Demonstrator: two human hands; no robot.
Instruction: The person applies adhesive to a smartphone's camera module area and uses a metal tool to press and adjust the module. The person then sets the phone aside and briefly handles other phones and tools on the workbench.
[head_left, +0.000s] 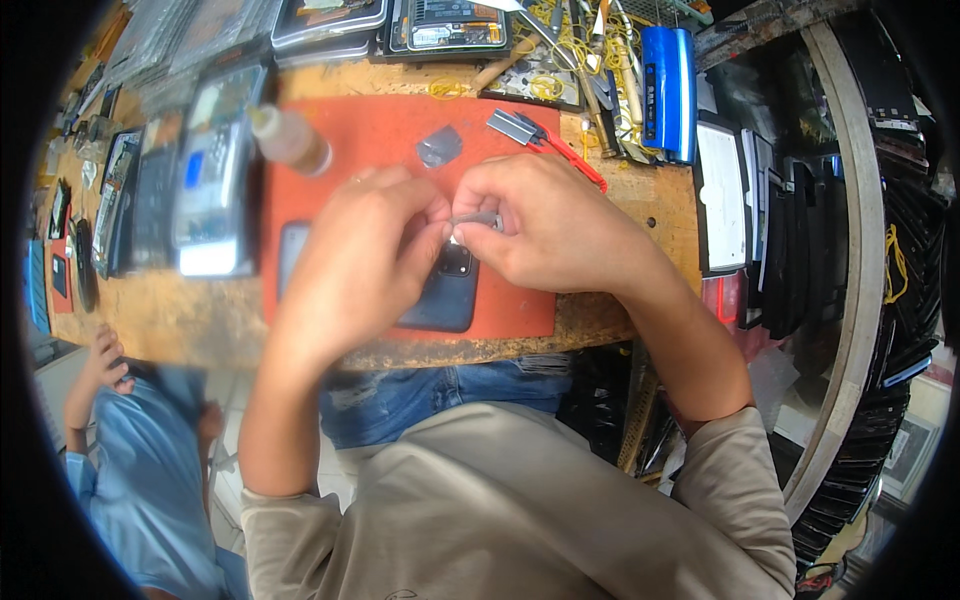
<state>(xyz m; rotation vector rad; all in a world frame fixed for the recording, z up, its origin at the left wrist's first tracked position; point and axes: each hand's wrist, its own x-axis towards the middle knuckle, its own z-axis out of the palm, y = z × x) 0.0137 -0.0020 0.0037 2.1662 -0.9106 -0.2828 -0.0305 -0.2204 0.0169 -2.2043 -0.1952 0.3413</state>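
A thin, narrow grey strip (pixel 478 217) is held above a dark blue smartphone (pixel 437 305), near the centre of an orange-red rectangular mat (pixel 515 310). The strip's long axis runs roughly left to right, across the person's front. Its left end is pinched between the thumb and fingers of the left hand (pixel 368 238); its right part is gripped between the thumb and curled fingers of the right hand (pixel 545 215).

The smartphone is laid back upward, with its black camera block (pixel 455 262) just below the fingertips. Its left portion is covered by the left hand, so its long axis cannot be determined.

Beyond the hands, a grey translucent sheet piece (pixel 438 147), a translucent white plastic bottle (pixel 290 140) and a red-handled tool (pixel 578 160) are placed on the mat. The mat is supported by a worn wooden bench (pixel 660 215). At its far right, small markings are carried by a glossy blue box (pixel 682 95); they cannot be read at this size.
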